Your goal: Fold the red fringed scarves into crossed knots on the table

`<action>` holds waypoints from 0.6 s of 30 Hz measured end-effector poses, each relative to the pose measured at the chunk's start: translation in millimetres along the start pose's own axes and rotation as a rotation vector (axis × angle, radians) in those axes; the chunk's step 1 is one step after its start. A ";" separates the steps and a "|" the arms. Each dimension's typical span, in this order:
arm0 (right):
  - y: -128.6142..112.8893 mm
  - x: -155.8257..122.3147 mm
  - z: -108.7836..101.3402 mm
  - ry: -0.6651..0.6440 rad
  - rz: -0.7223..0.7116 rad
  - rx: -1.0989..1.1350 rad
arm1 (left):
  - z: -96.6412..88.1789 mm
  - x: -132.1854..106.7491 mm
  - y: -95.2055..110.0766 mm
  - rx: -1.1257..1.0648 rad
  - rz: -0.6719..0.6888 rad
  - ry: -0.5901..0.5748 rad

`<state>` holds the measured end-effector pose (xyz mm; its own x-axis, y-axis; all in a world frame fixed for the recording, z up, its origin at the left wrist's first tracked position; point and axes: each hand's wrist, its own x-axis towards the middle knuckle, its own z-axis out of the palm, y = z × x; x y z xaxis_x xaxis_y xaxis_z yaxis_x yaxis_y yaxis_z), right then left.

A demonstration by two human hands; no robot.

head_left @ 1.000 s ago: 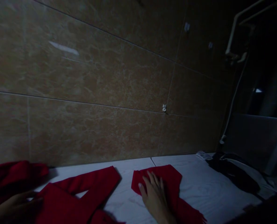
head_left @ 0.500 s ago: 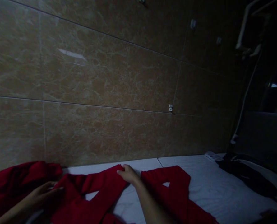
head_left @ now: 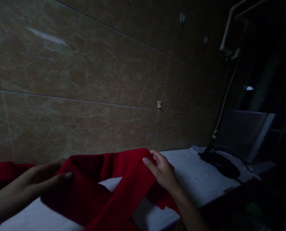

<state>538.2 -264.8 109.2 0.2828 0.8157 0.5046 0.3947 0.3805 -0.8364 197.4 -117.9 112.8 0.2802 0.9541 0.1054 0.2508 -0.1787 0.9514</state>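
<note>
A long band of red cloth (head_left: 133, 189) hangs in loose folds between my two hands. My right hand (head_left: 163, 171) grips its upper right fold, with the thumb in front and the fingers behind. At the left, my left hand (head_left: 41, 176) is closed on another fold, its thumb lying across the front. Pale tabletop shows through a gap between the folds. The lower end of the cloth runs out of view at the bottom edge. More red fabric (head_left: 5, 173) lies at the far left behind my left hand.
The white table (head_left: 191, 173) runs along a brown marbled tile wall (head_left: 90, 80). A black item (head_left: 220, 163) lies on its right part beside a grey panel (head_left: 241, 131). A small white hook (head_left: 159, 104) sits on the wall. Pipes (head_left: 226, 38) are at upper right; the light is dim.
Both hands have lifted the red cloth off the table, closer to the camera. The right hand's fold has risen and shifted right. The view has turned rightward.
</note>
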 end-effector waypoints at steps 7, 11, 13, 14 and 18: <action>-76.6 13.7 -117.0 0.163 -0.012 -0.042 | 104.0 -23.4 88.1 -0.346 -0.035 -0.297; -58.5 59.1 -170.7 0.209 0.141 -0.059 | 156.2 0.8 92.4 -0.502 0.003 -0.324; -19.2 77.6 -181.3 0.193 0.286 -0.079 | 181.0 24.1 69.7 -0.500 -0.032 -0.370; 6.5 82.4 -181.6 0.178 0.347 -0.087 | 193.1 36.6 52.5 -0.474 -0.071 -0.400; 118.4 69.3 -163.8 0.089 0.552 -0.091 | 233.0 79.2 -31.4 -0.279 -0.243 -0.418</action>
<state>747.7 -234.5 80.3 0.5397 0.8417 0.0166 0.2397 -0.1348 -0.9614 427.6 -92.7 23.9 0.6030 0.7733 -0.1958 0.1148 0.1588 0.9806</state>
